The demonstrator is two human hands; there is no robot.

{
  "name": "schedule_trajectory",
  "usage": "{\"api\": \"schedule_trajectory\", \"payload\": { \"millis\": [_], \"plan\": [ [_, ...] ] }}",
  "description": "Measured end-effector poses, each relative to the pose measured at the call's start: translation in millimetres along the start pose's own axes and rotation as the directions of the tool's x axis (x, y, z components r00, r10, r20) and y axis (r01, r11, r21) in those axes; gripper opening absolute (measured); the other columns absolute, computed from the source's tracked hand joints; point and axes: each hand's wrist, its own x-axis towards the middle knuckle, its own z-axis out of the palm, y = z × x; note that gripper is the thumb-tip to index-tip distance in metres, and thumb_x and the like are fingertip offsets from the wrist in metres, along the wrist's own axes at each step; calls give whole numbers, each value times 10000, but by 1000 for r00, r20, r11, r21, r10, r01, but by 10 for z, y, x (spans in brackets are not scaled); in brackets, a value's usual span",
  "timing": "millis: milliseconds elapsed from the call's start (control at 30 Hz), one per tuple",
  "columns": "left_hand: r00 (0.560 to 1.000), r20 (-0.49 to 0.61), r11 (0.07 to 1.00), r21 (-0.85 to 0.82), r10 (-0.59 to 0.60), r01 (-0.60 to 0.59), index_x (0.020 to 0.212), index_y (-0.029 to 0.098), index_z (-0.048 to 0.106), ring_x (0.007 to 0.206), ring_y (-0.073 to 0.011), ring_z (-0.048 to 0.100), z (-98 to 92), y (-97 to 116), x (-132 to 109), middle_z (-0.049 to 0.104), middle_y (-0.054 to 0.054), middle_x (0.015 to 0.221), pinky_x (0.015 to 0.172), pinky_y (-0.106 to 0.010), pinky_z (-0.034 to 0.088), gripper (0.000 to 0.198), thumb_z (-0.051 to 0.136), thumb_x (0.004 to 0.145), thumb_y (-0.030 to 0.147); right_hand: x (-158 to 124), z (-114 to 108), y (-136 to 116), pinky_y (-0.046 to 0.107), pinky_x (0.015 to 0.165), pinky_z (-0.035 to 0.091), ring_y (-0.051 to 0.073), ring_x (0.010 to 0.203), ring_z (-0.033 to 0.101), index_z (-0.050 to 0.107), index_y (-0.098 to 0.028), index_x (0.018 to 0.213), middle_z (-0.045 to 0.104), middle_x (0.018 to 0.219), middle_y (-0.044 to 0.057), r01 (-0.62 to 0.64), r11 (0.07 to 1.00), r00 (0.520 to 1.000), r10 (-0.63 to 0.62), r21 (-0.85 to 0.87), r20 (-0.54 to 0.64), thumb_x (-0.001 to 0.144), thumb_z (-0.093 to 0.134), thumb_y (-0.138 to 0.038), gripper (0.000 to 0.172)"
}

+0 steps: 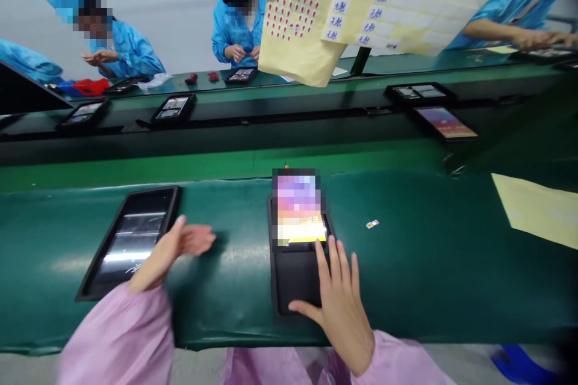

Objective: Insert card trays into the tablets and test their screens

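Observation:
A tablet (301, 225) with a lit, colourful screen rests over the far part of a black tray (295, 283), partly blurred out. My right hand (343, 295) lies with fingers spread over the tray's right side, its fingertips at the tablet's near edge. To the left, my left hand (185, 240) is held in the air with fingers stretched out and nothing in it. It is nearest to a second black tray (85, 289) holding a dark, glossy tablet (133, 237). A small white and yellow card (372, 224) lies right of the lit tablet.
Behind the green worktop (433, 264) runs a dark conveyor (271, 126) carrying several trays and a lit tablet (445, 122). Yellow label sheets (300, 54) hang overhead. A yellow paper (542, 207) lies at the right. Several people in blue (124, 51) work across the line.

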Motion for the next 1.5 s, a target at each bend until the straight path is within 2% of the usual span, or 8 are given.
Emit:
{"api": "schedule_trajectory", "payload": {
  "millis": [167, 333, 467, 700, 900, 1000, 1133, 1500],
  "plan": [
    [989, -24, 919, -368, 143, -142, 1279, 129, 501, 1126, -214, 626, 1360, 900, 969, 621, -169, 1265, 1006, -337, 452, 576, 332, 938, 562, -530, 65, 1, 634, 1070, 237, 451, 1347, 353, 61, -34, 1529, 313, 1494, 311, -139, 988, 990, 139, -68, 8, 676, 304, -888, 1231],
    [990, 121, 860, -511, 79, -7, 1255, 89, 509, 879, -272, 698, 1801, 1090, 1340, 702, -184, 979, 779, -387, 537, 732, 182, 925, 654, -528, 97, 331, 641, 1095, 169, 410, 1286, 447, 0, -8, 1521, 462, 1401, 297, -112, 991, 994, 112, -76, -6, 711, 230, -855, 1194],
    [987, 158, 682, -726, 44, 86, 1163, 92, 556, 735, -221, 694, 1708, 865, 1020, 705, -138, 838, 698, -325, 535, 683, 201, 938, 629, -428, -24, 1037, 669, 1067, 203, 402, 1260, 487, 24, -95, 1538, 514, 1381, 248, -45, 996, 998, 48, -83, 43, 722, 230, -862, 1139],
    [994, -48, 365, -931, -100, -8, 1071, 123, 630, 874, -182, 664, 1731, 169, -287, 702, -88, 942, 830, -297, 517, 404, 381, 913, 399, -384, -477, 1884, 665, 1032, 327, 419, 1249, 517, 160, -121, 1530, 506, 1389, 242, -187, 981, 968, 194, -59, 162, 809, 292, -801, 1000],
    [970, -180, 229, -963, -163, -140, 906, 190, 666, 949, -206, 626, 2057, -130, -1028, 683, -40, 861, 887, -338, 482, 219, 550, 728, 243, -16, -717, 1134, 689, 1071, 254, 472, 1345, 380, 280, -89, 1500, 447, 1427, 277, -264, 955, 956, 277, -135, 92, 907, 312, -627, 801],
    [976, -188, 250, -956, -108, -156, 922, 216, 670, 994, -204, 606, 2127, -201, -1100, 678, -24, 871, 938, -352, 453, 329, 546, 628, 140, 189, -551, 403, 649, 1109, 226, 394, 1367, 382, 337, -139, 1471, 441, 1457, 207, -37, 999, 991, 33, 22, 132, 947, 362, -499, 636],
    [991, -118, 285, -954, -55, -98, 1189, 259, 606, 1162, -223, 544, 2108, -263, -1121, 656, -34, 1132, 1027, -388, 398, 654, 514, 568, 72, 357, -217, -326, 591, 1153, 168, 309, 1398, 354, 347, -158, 1463, 421, 1492, 149, 125, 984, 951, -154, 123, 269, 970, 341, -499, 599],
    [998, -50, 335, -942, -33, -36, 1375, 275, 456, 1295, -264, 468, 2124, -418, -1222, 582, -42, 1319, 1105, -418, 332, 881, 504, 527, 40, 77, -200, -676, 562, 1155, 144, 324, 1417, 308, 345, -86, 1475, 368, 1516, 186, 117, 992, 904, -128, 51, 408, 957, 307, -556, 700]
  ]
}}
